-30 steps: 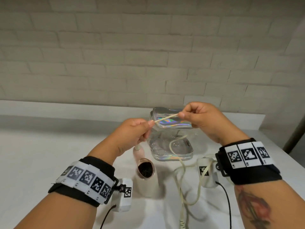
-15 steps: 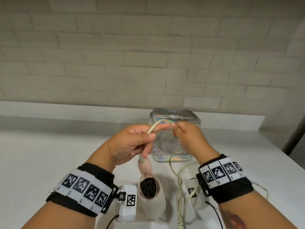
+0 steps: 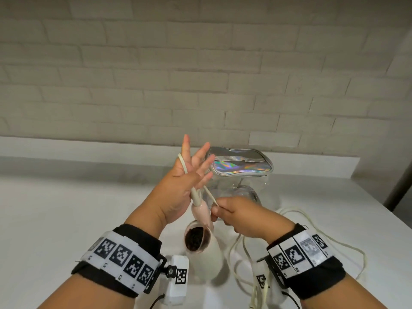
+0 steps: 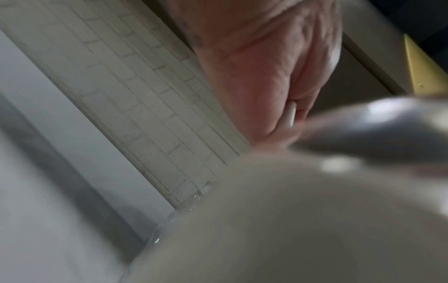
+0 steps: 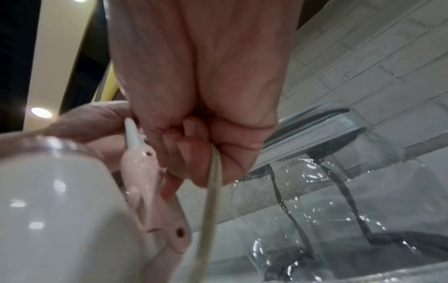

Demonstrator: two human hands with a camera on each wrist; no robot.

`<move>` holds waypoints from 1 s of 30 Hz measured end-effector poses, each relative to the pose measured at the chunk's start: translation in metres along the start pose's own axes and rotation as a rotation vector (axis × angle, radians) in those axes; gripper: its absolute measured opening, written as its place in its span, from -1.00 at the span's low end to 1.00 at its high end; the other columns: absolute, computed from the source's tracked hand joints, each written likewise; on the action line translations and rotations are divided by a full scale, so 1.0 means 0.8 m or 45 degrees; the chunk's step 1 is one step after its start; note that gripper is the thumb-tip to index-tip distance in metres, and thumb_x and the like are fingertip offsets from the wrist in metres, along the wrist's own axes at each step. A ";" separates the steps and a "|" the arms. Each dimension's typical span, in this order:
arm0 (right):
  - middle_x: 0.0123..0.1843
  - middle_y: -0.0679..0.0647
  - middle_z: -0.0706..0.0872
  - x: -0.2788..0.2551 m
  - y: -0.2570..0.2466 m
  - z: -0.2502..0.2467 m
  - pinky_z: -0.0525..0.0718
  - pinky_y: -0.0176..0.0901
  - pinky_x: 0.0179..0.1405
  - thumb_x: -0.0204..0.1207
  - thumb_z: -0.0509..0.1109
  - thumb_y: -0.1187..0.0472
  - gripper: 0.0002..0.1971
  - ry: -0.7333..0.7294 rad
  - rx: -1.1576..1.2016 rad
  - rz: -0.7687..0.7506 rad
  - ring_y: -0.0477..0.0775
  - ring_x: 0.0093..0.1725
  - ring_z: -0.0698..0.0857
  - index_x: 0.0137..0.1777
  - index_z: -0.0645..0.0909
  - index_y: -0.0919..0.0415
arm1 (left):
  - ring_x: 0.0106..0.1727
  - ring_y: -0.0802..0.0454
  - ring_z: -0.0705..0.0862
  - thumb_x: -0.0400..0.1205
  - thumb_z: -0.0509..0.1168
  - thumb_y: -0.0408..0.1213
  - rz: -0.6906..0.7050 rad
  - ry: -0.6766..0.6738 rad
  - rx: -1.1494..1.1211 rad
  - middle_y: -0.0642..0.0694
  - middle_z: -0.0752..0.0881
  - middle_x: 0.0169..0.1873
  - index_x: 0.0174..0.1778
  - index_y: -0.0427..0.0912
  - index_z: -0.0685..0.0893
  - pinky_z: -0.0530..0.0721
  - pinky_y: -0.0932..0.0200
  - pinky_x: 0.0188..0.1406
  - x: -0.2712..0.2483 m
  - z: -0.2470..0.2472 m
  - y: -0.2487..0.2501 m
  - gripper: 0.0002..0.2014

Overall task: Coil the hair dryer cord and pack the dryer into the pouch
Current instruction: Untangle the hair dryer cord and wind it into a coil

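Left hand (image 3: 178, 186) is up with fingers spread straight; the cord (image 3: 183, 164) loops over its index-finger side and runs down the palm to the strain relief. It serves as a winding former. Whether the thumb traps the cord is hidden.

Right hand (image 3: 236, 214) has fingers curled round the cord, pinching it just beside the dryer (image 3: 201, 239) handle; the right wrist view shows the strand running down out of the fist.

The dryer hangs from the cord just under the left palm, handle up, barrel down over the table (image 3: 66, 208). The pouch (image 3: 240, 167) stands behind it, top open, against the wall. Slack cord lies in loose loops on the table by the right wrist.

Handling, my read:
- Cord: thin, soft, springy. Loops likely pop off spread fingers unless kept taut.
- Dryer: rigid, smooth plastic, probably light but swings. Take it by the handle, not the cord.
- Strain relief is the weak point; avoid sharp bends there.
- Pouch: floppy clear film, will likely need one hand to hold the mouth open.
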State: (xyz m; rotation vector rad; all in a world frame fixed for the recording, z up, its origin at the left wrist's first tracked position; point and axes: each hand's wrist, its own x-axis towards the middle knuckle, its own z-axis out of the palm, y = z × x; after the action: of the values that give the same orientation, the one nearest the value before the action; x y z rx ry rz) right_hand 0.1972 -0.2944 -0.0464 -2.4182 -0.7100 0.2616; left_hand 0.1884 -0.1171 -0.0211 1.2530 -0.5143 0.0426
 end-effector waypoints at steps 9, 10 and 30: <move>-0.50 -0.21 0.49 -0.050 -0.010 -0.049 0.43 -0.34 -0.36 0.59 0.30 -0.03 -0.80 -0.106 -0.036 -0.080 -0.23 -0.44 0.43 -0.11 0.70 0.02 | 0.46 0.10 0.54 0.48 0.14 -0.38 -0.094 0.185 0.193 0.15 0.40 0.56 0.64 0.28 -0.13 0.19 0.00 0.60 0.004 -0.018 0.007 -0.11; -0.53 -0.21 0.48 -0.056 -0.011 -0.059 0.39 -0.38 -0.40 0.59 0.32 0.00 -0.79 -0.076 -0.011 -0.103 -0.25 -0.46 0.41 -0.14 0.71 0.05 | 0.43 0.10 0.57 0.51 0.17 -0.40 -0.117 0.191 0.210 0.13 0.42 0.55 0.64 0.28 -0.12 0.24 0.04 0.57 0.005 -0.021 0.008 -0.11; -0.42 -0.11 0.60 0.007 -0.016 -0.088 0.42 -0.35 -0.40 0.48 0.47 0.21 -0.89 0.621 0.519 -0.354 -0.18 -0.41 0.48 -0.24 0.67 0.20 | -0.65 0.13 0.34 0.70 0.07 0.00 -0.455 -0.445 0.742 -0.06 0.61 -0.61 -0.06 -0.08 0.80 0.42 0.21 -0.49 -0.021 0.028 0.013 -0.59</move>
State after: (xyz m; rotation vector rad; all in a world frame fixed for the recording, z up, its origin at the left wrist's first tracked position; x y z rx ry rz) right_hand 0.2204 -0.3169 0.0177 -1.8624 -0.6758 -0.2670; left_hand 0.1624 -0.1303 -0.0136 1.9266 -0.5910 -0.3567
